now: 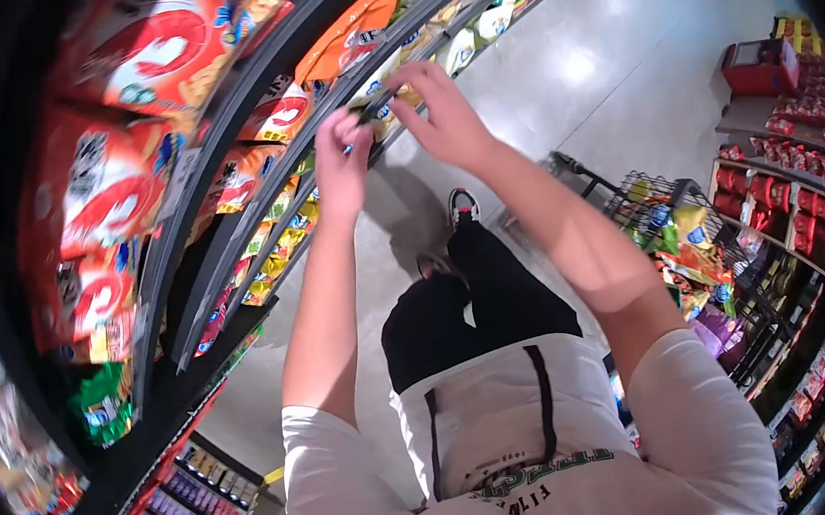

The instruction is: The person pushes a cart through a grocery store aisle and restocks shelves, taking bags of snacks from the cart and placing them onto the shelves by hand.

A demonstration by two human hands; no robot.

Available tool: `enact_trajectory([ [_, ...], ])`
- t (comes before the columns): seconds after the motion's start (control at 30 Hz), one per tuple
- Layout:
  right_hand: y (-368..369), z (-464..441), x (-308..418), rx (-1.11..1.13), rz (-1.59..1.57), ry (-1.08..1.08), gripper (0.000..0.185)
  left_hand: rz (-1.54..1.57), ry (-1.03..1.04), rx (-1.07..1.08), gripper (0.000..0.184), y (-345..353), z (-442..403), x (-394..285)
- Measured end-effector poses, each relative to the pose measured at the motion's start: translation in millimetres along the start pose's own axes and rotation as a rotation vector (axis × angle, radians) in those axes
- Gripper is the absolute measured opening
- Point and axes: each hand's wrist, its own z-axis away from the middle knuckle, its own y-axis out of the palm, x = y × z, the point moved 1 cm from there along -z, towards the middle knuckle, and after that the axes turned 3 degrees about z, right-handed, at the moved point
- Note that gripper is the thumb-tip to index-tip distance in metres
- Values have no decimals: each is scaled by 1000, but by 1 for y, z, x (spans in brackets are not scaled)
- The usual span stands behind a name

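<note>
My left hand [342, 162] is raised in front of the snack shelves, fingers closed in a pinch. Facing it, my right hand [446, 121] has its fingers curled and its thumb bent in. A small dark object [377, 106] spans the gap between the fingertips of both hands; its kind is too blurred to tell. Behind the hands run dark shelf edges with bagged snacks. An orange snack bag [347, 37] lies on the shelf just above them, and a red-and-white bag [276, 109] sits to the left.
Large red snack bags [108, 184] fill the upper shelf at left. A wire shopping cart [672, 192] loaded with snack bags stands at my right. Beyond it are more shelves with red packages [804, 151]. Grey floor [604, 66] stretches ahead between the shelves.
</note>
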Motion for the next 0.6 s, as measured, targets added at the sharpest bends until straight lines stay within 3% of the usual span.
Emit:
enact_trajectory([
  [0.03,6,-17,-7,-64,20,-34,34,-153,73,100,34,6,-17,-13],
  [0.17,24,-66,-16,-184,67,-70,38,60,98,-49,22,12,-71,-12],
  [0.27,45,-88,-19,-268,35,-198,42,34,212,-152,28,14,-79,-26],
  [0.37,61,-104,-17,-259,181,-187,42,-172,352,-234,34,23,-77,-34],
  [0.5,84,-115,-25,-208,292,-157,30,-268,465,-160,47,11,-93,-35],
  [0.6,90,-120,-28,-232,227,-134,28,-111,500,-219,37,18,-97,-32],
])
